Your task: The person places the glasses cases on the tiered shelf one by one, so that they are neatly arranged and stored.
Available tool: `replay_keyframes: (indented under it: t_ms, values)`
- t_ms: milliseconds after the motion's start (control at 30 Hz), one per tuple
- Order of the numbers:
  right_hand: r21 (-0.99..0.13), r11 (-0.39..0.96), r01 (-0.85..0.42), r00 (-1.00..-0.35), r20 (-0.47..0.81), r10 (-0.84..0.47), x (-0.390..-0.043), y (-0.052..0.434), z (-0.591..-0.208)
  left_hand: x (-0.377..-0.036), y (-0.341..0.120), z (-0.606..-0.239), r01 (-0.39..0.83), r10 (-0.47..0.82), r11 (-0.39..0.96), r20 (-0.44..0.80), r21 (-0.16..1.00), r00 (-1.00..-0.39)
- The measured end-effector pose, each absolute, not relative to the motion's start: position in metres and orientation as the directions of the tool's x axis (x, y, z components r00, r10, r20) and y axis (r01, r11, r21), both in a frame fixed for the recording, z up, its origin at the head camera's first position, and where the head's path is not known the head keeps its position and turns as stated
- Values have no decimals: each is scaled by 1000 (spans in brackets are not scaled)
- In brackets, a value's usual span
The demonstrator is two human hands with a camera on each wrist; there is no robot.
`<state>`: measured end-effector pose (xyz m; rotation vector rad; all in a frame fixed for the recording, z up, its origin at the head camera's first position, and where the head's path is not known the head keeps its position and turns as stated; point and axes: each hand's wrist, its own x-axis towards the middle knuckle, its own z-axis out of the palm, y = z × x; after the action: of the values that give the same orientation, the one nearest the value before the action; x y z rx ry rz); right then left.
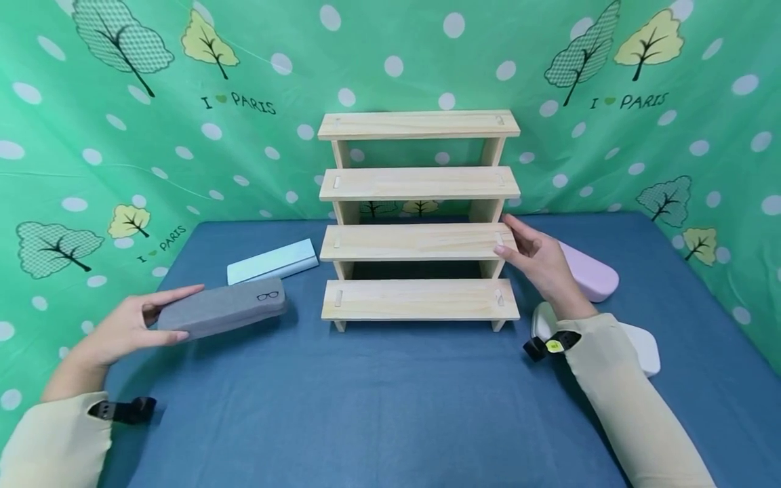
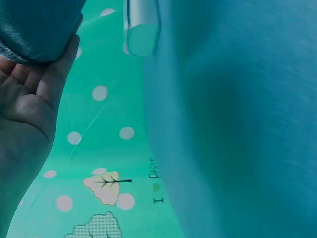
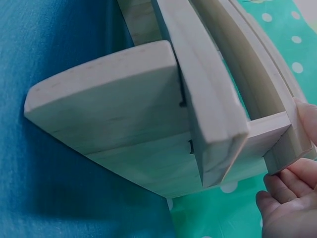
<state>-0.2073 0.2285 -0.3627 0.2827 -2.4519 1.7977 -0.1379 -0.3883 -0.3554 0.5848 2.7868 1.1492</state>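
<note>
A stepped wooden rack [image 1: 418, 242] with several shelves stands at the middle of the blue table [image 1: 390, 407]. My right hand [image 1: 532, 254] holds the right end of its second shelf from the bottom; the right wrist view shows its fingertips [image 3: 292, 181] against the rack's side [image 3: 148, 129]. My left hand [image 1: 131, 325] grips the left end of a grey glasses case [image 1: 222, 308] lying left of the rack. In the left wrist view the grey case [image 2: 34, 27] sits above the palm [image 2: 25, 109].
A light blue case [image 1: 272, 261] lies behind the grey one, also seen as the pale case [image 2: 142, 25] in the left wrist view. A pink case [image 1: 590, 272] and a white case [image 1: 637, 346] lie right of the rack. A green dotted cloth [image 1: 122, 135] hangs behind.
</note>
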Motion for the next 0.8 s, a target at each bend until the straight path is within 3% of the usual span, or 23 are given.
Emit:
replay_keyframes:
  t_ms: [800]
  values:
    - [-939, 262, -222, -974, 198, -114, -206, 229, -363, -184, -327, -285, 440, 493, 486, 179, 755, -852]
